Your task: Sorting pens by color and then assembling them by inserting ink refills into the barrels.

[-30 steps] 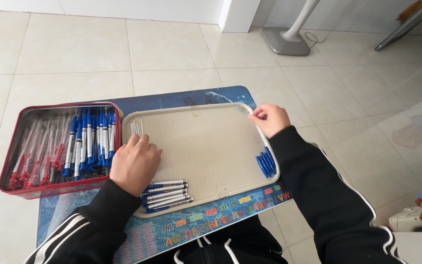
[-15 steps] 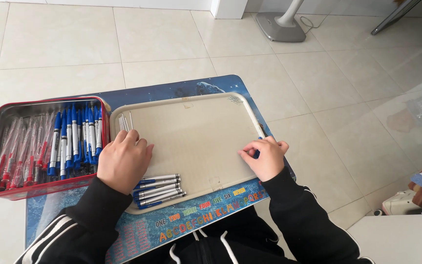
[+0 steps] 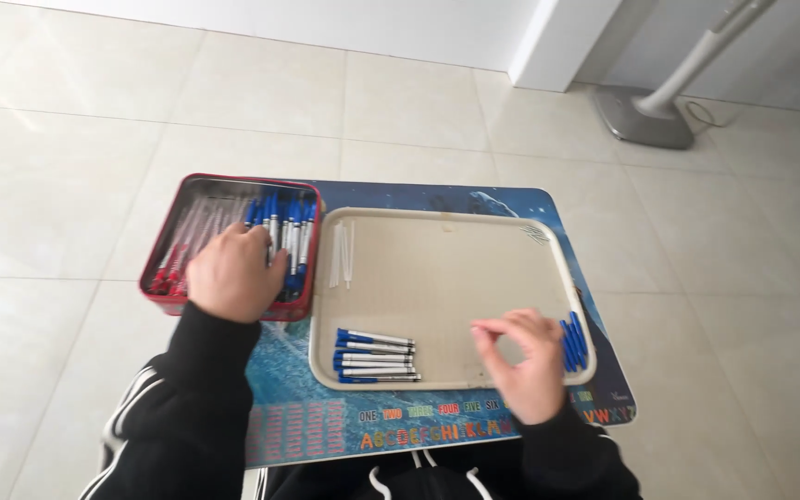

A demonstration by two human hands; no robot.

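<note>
Reaching into the red tin [image 3: 161,243], the left hand [image 3: 231,272] lies knuckles-up over the pens [image 3: 281,233] packed there; fingers curl down among them, but can't tell whether they pinch one (palm hides the tips). Pens in the tin stand side by side w/ long axes running away from the person, blue-capped ones on the right half, red-capped ones on the left.

Right hand [image 3: 522,359] hovers over the near-right part of the beige tray [image 3: 437,264], fingers loosely spread, thumb apart from the rest, nothing visibly between them. Just right of it, blue caps [image 3: 573,339] lie against the tray's right rim, pointing roughly away from the person.

Near-left corner of the tray: a stack of finished pens [image 3: 374,356], long axes left-to-right, blue caps at the left end. At the tray's far-left edge, thin white refills [image 3: 342,253] lie pointing away from the person.

Tray & tin sit touching on a small blue desk [image 3: 307,407] w/ a printed letter strip, over a pale tile floor [image 3: 67,157].
</note>
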